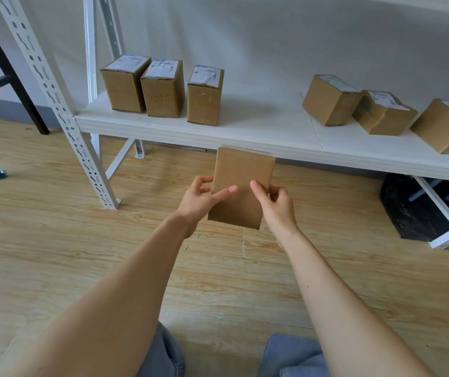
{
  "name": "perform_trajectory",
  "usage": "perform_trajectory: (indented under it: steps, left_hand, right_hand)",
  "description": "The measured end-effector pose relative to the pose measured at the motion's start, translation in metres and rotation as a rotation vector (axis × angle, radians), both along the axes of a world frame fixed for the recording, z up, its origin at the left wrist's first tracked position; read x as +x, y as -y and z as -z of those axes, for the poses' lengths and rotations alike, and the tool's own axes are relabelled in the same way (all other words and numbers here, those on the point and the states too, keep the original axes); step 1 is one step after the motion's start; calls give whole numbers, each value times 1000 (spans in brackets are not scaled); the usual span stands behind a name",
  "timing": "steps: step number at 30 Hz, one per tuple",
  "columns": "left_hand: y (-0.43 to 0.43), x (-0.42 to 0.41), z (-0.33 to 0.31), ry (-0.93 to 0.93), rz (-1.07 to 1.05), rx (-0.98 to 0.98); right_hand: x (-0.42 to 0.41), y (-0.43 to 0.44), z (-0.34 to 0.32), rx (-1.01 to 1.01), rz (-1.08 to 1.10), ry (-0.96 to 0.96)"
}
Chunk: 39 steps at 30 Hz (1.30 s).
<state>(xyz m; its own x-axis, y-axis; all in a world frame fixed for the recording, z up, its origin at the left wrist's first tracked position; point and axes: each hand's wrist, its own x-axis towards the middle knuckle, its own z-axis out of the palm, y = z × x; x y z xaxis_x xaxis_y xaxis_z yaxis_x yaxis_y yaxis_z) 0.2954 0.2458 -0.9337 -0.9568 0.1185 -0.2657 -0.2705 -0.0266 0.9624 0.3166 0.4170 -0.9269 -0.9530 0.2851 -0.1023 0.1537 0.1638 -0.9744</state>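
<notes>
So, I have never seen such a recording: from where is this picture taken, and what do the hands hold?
There is no machine here: one wide camera is worn on a person's head and looks forward and down, so the two bare arms are that person's own. The left hand and right hand grip a cardboard box by its sides, thumbs on the near face, above the wooden floor. Behind it is a white metal shelf. On it stand three labelled boxes at the left, and three more boxes lie turned at angles at the right.
</notes>
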Motion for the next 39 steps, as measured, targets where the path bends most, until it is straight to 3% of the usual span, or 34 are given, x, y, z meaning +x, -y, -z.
perform_trajectory:
  steps: [16, 24, 29, 39]
  left_hand:
    - [-7, 8, 5, 55, -44, 0]
    - [-1, 6, 4, 110, 40, 28]
    - [-3, 7, 6, 73, 85, -16]
    - [-6, 4, 9, 73, 65, -18]
  right_hand:
    - [2, 2, 6, -34, -17, 89]
    - [0, -3, -2, -163, -197, 120]
    - [6, -1, -10, -123, -304, 107]
    - [6, -4, -5, -102, -219, 66]
